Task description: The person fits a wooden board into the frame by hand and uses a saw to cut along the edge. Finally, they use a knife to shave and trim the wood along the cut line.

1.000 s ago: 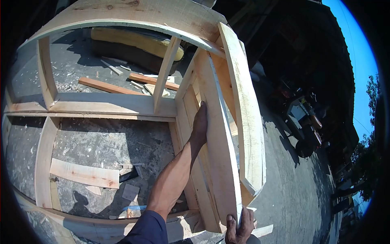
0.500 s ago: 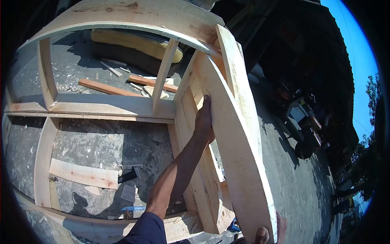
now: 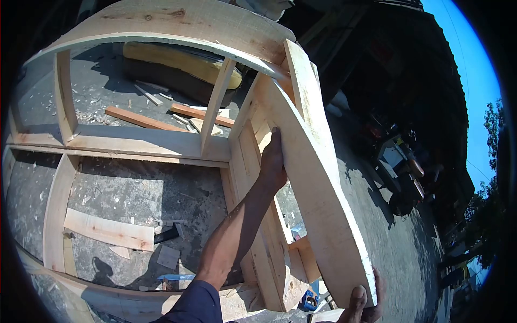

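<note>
Head view: the left hand (image 3: 273, 161) was wrapped over the inner edge of a curved plank (image 3: 318, 204) about a third of the way down from its top, fingers closed on it. The right hand (image 3: 362, 304) clasped the plank's lower end, thumb on the face. The plank leaned slantwise along the right side of a wooden frame (image 3: 145, 141), its upper end touching the corner under the top arch (image 3: 177, 21). Judgement: seating this piece well called for keeping the top contact steady as a pivot, swinging the lower end in slowly, and keeping the left fingers out of the gap between plank and frame post. The plank was pale, rough-sawn, bowed along its length, broad-faced, sunlit. A hammer (image 3: 168, 232) and a loose board (image 3: 107, 230) lay on the concrete floor (image 3: 151, 188) inside the frame.
</note>
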The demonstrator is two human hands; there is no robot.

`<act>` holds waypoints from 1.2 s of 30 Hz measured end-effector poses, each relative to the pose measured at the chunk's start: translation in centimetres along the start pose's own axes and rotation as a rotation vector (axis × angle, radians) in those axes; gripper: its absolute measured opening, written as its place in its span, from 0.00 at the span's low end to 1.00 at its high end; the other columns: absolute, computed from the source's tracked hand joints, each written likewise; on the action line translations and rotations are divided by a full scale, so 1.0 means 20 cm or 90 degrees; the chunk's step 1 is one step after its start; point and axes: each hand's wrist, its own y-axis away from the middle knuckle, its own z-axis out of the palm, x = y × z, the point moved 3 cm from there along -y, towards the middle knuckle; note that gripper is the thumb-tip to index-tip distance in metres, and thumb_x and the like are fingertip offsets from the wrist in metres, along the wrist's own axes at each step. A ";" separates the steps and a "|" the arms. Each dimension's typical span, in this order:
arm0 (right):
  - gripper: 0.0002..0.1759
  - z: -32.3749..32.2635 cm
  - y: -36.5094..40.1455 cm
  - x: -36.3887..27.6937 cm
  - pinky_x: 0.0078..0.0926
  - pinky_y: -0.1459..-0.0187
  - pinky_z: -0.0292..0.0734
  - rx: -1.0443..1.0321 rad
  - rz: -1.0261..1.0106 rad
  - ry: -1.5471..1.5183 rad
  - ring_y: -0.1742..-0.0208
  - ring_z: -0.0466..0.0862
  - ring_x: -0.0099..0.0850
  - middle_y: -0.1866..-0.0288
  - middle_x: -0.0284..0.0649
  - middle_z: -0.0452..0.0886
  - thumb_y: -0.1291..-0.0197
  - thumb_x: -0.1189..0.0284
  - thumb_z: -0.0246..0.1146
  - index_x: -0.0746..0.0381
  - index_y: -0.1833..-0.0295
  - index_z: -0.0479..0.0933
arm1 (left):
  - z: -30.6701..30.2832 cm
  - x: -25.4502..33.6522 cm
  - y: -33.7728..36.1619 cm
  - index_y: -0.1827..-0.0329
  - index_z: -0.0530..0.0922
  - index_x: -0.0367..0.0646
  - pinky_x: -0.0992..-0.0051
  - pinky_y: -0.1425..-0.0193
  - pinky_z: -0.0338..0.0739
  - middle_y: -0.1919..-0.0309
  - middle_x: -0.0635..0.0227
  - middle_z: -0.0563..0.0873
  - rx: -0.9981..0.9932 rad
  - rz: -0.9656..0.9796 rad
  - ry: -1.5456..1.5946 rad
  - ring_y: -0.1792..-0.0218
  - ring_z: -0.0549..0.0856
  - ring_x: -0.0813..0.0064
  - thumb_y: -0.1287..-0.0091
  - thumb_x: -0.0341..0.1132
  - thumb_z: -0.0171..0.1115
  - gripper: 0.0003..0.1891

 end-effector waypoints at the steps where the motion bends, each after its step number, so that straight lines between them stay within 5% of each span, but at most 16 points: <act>1: 0.07 -0.01 -0.08 0.03 0.39 0.42 0.72 -0.016 0.052 -0.160 0.54 0.80 0.35 0.54 0.44 0.82 0.33 0.78 0.57 0.63 0.51 0.76 | 0.00 -0.01 -0.01 0.34 0.67 0.40 0.68 0.42 0.80 0.50 0.59 0.79 0.001 0.006 -0.002 0.48 0.82 0.70 0.24 0.57 0.43 0.30; 10: 0.06 0.03 -0.09 0.10 0.39 0.42 0.72 -0.037 0.173 -0.399 0.55 0.81 0.34 0.55 0.44 0.82 0.33 0.77 0.57 0.63 0.52 0.76 | 0.02 -0.04 -0.01 0.32 0.65 0.40 0.67 0.41 0.80 0.48 0.59 0.79 -0.028 0.007 0.025 0.45 0.81 0.68 0.25 0.59 0.43 0.32; 36: 0.05 0.13 0.02 0.10 0.36 0.41 0.73 0.001 0.328 -0.483 0.58 0.81 0.30 0.57 0.42 0.83 0.30 0.76 0.55 0.64 0.55 0.77 | 0.09 0.01 0.02 0.30 0.64 0.40 0.65 0.39 0.78 0.44 0.58 0.76 0.007 -0.033 0.040 0.42 0.79 0.67 0.23 0.57 0.40 0.31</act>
